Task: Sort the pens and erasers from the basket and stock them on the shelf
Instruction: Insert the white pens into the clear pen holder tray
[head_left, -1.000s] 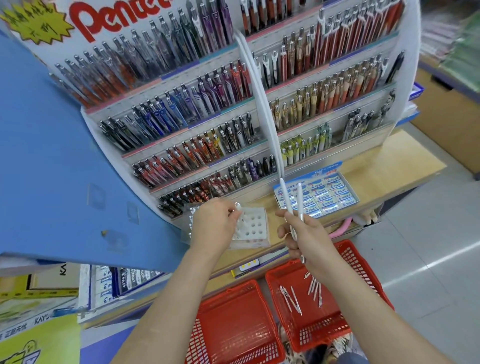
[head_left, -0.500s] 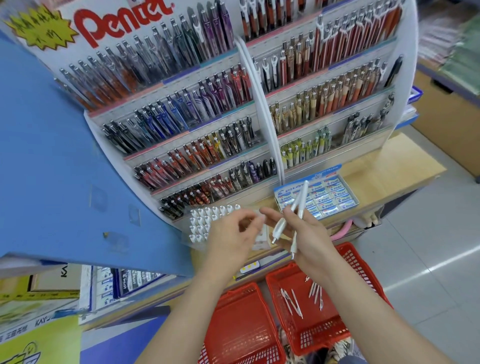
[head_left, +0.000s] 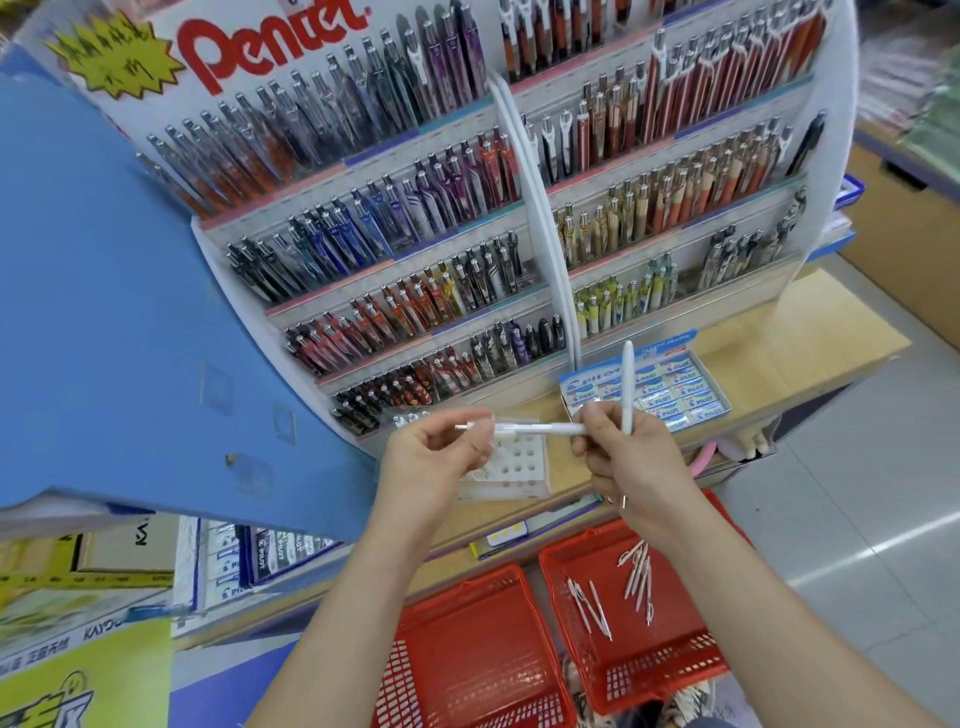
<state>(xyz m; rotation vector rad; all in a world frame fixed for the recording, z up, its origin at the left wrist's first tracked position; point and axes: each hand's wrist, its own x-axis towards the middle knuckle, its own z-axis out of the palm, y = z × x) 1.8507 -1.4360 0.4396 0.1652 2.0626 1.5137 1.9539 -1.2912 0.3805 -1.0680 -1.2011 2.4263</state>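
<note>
My left hand (head_left: 439, 457) pinches one end of a white pen (head_left: 535, 428) that lies level between both hands. My right hand (head_left: 621, 452) holds the pen's other end and also grips a second white pen (head_left: 627, 384) that stands upright. Both hands hover above a white holder with round holes (head_left: 517, 465) on the wooden shelf (head_left: 810, 332). Below, the right red basket (head_left: 670, 670) holds several white pens (head_left: 639, 574). The left red basket (head_left: 467, 660) shows nothing inside. A box of Pilot erasers (head_left: 670, 395) sits on the shelf to the right.
A tall Pentel display rack (head_left: 540, 218) full of pens rises behind the shelf. A blue board (head_left: 114, 312) juts in from the left, close to my left hand. Boxes of erasers (head_left: 260, 551) sit on a lower shelf at left. Grey floor (head_left: 852, 519) lies to the right.
My left hand left the holder, came to my right hand and took one end of a pen. That pen has swung from upright to level between the hands.
</note>
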